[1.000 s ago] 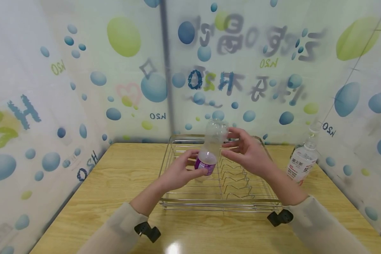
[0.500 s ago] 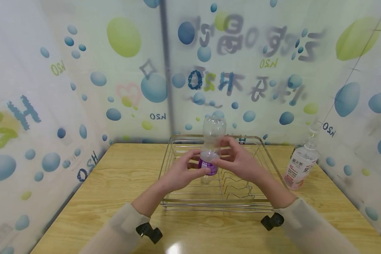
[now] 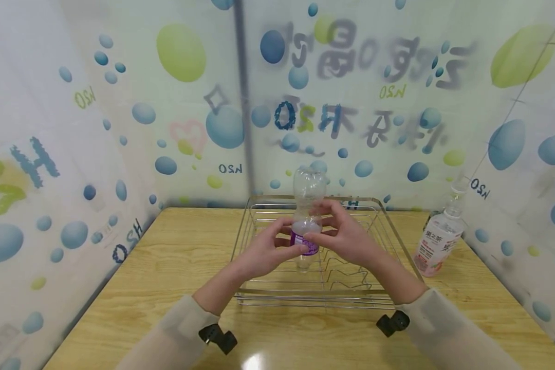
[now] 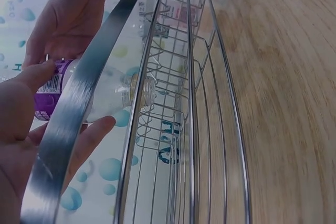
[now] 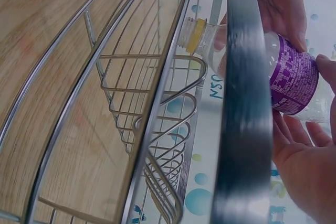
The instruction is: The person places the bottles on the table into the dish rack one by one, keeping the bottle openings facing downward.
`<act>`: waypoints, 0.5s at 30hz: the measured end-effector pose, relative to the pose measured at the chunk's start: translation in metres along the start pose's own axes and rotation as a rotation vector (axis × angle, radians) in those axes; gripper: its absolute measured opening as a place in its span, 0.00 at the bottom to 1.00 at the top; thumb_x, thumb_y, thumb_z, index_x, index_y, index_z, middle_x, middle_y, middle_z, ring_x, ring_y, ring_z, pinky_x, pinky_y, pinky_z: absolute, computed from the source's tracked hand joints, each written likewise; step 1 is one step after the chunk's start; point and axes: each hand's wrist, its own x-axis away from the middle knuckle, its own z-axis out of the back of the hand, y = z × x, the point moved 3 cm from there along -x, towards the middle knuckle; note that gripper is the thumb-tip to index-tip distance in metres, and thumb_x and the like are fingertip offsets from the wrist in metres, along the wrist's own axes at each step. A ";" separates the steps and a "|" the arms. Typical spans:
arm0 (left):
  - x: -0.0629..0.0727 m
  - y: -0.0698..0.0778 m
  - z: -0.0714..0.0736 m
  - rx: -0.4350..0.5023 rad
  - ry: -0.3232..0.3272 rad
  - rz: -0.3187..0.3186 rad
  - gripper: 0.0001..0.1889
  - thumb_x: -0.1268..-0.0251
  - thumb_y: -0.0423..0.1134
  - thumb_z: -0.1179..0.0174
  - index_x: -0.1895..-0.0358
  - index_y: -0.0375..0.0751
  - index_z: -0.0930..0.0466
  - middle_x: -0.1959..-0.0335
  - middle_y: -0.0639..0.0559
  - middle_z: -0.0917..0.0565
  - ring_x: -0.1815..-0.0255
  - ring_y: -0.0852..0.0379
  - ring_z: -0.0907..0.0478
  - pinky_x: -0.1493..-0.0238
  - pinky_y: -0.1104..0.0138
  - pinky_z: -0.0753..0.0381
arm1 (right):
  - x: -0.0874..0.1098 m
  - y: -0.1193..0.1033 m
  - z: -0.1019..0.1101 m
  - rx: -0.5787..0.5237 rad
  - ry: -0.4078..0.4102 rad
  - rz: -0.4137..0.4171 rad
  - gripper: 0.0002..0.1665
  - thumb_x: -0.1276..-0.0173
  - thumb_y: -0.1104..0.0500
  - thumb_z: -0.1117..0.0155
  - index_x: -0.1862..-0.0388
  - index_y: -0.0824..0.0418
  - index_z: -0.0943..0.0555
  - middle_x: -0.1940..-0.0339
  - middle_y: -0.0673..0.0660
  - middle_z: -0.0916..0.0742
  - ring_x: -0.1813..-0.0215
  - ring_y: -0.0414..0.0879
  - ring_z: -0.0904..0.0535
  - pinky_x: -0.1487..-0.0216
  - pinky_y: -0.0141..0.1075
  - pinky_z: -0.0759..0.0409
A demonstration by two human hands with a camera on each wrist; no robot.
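Left hand [image 3: 263, 250] and right hand [image 3: 347, 237] raised together, fingers curled (facing grips)

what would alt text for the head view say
Both hands, left hand and right hand, hold an upside-down clear bottle with a purple label over a wire dish rack on a wooden table. A second bottle stands at right.

We look down from head; wrist cameras sit close beside rack [image 3: 388, 226], both sharing bottle [image 4: 110, 95].
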 end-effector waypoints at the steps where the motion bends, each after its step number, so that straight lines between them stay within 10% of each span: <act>1: 0.000 0.000 0.001 0.000 0.000 -0.011 0.32 0.22 0.50 0.30 0.20 0.55 0.31 0.27 0.48 0.22 0.29 0.42 0.18 0.33 0.50 0.12 | 0.000 0.000 0.000 0.003 0.004 0.000 0.42 0.22 0.58 0.25 0.19 0.59 0.37 0.26 0.65 0.23 0.29 0.65 0.17 0.32 0.56 0.12; 15: 0.050 -0.024 0.067 -0.128 0.218 -0.075 0.26 0.20 0.41 0.31 0.25 0.46 0.24 0.29 0.42 0.18 0.30 0.41 0.17 0.33 0.49 0.13 | 0.001 0.001 0.011 0.045 0.046 -0.013 0.41 0.23 0.57 0.25 0.19 0.61 0.36 0.27 0.64 0.21 0.31 0.64 0.17 0.34 0.57 0.11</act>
